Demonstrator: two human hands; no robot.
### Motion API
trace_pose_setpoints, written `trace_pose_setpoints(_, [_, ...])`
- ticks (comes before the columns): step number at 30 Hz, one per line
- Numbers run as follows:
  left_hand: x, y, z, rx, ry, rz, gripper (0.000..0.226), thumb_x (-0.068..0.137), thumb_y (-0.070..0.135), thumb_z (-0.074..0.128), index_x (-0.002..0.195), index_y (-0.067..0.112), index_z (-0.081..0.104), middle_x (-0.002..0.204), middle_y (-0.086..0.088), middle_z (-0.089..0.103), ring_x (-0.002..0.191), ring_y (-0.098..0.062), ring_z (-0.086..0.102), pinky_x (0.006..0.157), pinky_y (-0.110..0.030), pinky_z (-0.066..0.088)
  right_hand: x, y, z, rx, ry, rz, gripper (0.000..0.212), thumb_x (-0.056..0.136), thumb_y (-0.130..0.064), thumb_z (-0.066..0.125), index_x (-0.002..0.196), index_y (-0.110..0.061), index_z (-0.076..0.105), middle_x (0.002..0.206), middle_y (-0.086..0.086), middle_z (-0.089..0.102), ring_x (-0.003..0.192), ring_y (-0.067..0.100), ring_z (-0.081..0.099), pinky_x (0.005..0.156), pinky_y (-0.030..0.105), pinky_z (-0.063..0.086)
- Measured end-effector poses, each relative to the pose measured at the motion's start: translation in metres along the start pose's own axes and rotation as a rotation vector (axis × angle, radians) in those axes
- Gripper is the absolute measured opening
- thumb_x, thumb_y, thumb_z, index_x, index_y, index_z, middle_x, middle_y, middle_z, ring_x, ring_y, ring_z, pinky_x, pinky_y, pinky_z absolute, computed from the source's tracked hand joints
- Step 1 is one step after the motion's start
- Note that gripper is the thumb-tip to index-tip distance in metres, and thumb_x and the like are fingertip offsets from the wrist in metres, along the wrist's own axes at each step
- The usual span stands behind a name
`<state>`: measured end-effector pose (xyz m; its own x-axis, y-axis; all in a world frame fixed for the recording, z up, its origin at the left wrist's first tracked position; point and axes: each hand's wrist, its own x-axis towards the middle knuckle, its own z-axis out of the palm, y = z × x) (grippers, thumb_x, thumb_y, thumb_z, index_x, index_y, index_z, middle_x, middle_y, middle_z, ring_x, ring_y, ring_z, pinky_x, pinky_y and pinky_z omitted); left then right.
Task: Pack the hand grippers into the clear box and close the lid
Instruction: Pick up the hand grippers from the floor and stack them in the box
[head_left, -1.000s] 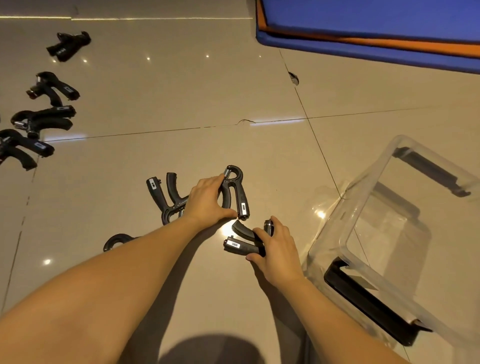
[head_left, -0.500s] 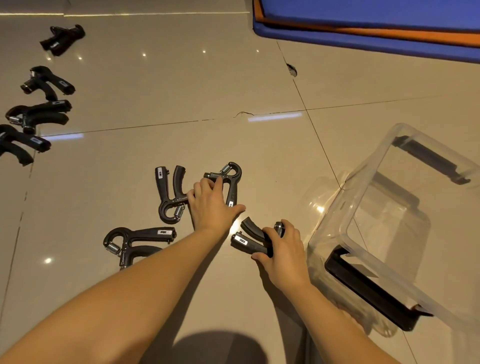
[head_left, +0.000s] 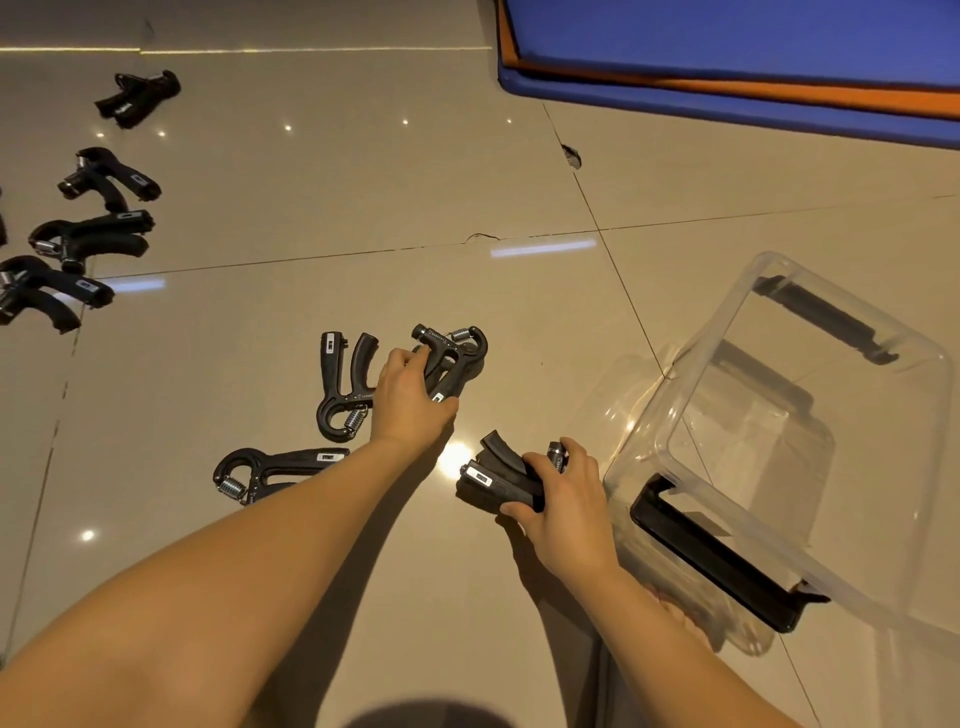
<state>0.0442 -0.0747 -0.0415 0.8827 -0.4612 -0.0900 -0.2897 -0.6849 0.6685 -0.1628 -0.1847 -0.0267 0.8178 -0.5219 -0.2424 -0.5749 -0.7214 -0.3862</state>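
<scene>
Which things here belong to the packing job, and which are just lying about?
Job: clear box; left hand and the gripper it grips; right hand and the gripper it holds; gripper beside left wrist; gripper by left forearm; four far-left grippers.
Lying about: blue and orange mat.

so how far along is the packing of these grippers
Done: nothing yet; the clear box looks empty, with no lid on it. In hand: the right hand holds one gripper and the left hand grips a second gripper. Left: both of those, two nearby grippers, the far row of four at the left, then the lid, which I can't see.
</scene>
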Motion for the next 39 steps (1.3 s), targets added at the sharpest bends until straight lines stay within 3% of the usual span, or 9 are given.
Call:
trace_pose_setpoints(3, [-0.001, 0.015, -0.025, -0.049, 0.031, 0.028, 0.06, 0.077, 0.027, 0.079, 0.131, 0.012, 0.058, 0.112, -0.002, 0.044, 0.102, -0.021, 0.049, 0.094, -0.04, 0.049, -0.007, -0.011, -0.013, 0.014, 0.015, -0.023, 0.063, 0.087, -0.051, 0.072, 0.143, -0.032, 0.05, 0.158, 0.005, 0.027, 0.144, 0.025, 0.026, 0.117, 0.042, 0.034])
trace_pose_setpoints(11, [-0.01, 0.09, -0.141, -0.155, 0.184, 0.091, 0.082, 0.077, 0.028, 0.081, 0.148, 0.012, 0.043, 0.121, 0.0, 0.044, 0.114, -0.018, 0.048, 0.104, -0.034, 0.042, -0.027, -0.062, -0.096, 0.04, 0.165, -0.18, 0.066, 0.085, -0.054, 0.072, 0.143, -0.032, 0.049, 0.158, 0.007, 0.026, 0.145, 0.027, 0.026, 0.116, 0.042, 0.032])
trace_pose_setpoints(17, [-0.053, 0.149, -0.181, -0.229, 0.242, 0.134, 0.078, 0.078, 0.029, 0.082, 0.146, 0.016, 0.045, 0.125, -0.003, 0.046, 0.117, -0.023, 0.051, 0.104, -0.038, 0.045, -0.06, -0.071, -0.18, -0.01, 0.284, -0.132, 0.068, 0.084, -0.055, 0.074, 0.143, -0.032, 0.05, 0.156, 0.006, 0.029, 0.146, 0.027, 0.024, 0.117, 0.047, 0.033])
trace_pose_setpoints(23, [-0.082, 0.202, -0.144, -0.244, 0.173, 0.254, 0.076, 0.075, 0.027, 0.082, 0.141, 0.016, 0.048, 0.119, -0.002, 0.045, 0.112, -0.022, 0.051, 0.096, -0.033, 0.044, -0.086, -0.013, -0.227, 0.034, 0.397, 0.008, 0.066, 0.082, -0.053, 0.076, 0.14, -0.031, 0.054, 0.154, 0.007, 0.032, 0.145, 0.028, 0.026, 0.114, 0.046, 0.038])
trace_pose_setpoints(29, [-0.085, 0.218, -0.061, -0.297, 0.046, 0.256, 0.078, 0.073, 0.027, 0.083, 0.143, 0.014, 0.049, 0.117, 0.001, 0.045, 0.109, -0.018, 0.051, 0.095, -0.026, 0.039, -0.076, 0.077, -0.232, 0.136, 0.461, 0.208, 0.066, 0.079, -0.051, 0.081, 0.137, -0.031, 0.057, 0.15, 0.005, 0.035, 0.139, 0.026, 0.032, 0.112, 0.045, 0.039])
trace_pose_setpoints(33, [-0.08, 0.206, -0.018, -0.271, -0.038, 0.251, 0.077, 0.073, 0.026, 0.084, 0.142, 0.014, 0.051, 0.115, 0.001, 0.047, 0.108, -0.014, 0.052, 0.096, -0.023, 0.038, -0.05, 0.122, -0.22, 0.155, 0.368, 0.288, 0.069, 0.076, -0.049, 0.084, 0.137, -0.03, 0.058, 0.143, 0.005, 0.039, 0.135, 0.027, 0.036, 0.11, 0.044, 0.04])
trace_pose_setpoints(39, [-0.063, 0.205, 0.01, -0.282, -0.07, 0.213, 0.077, 0.073, 0.025, 0.085, 0.142, 0.017, 0.052, 0.115, 0.003, 0.047, 0.109, -0.013, 0.053, 0.096, -0.022, 0.038, -0.004, 0.149, -0.187, 0.139, 0.078, 0.315, 0.07, 0.071, -0.051, 0.086, 0.132, -0.028, 0.059, 0.122, 0.001, 0.043, 0.12, 0.026, 0.045, 0.096, 0.039, 0.047])
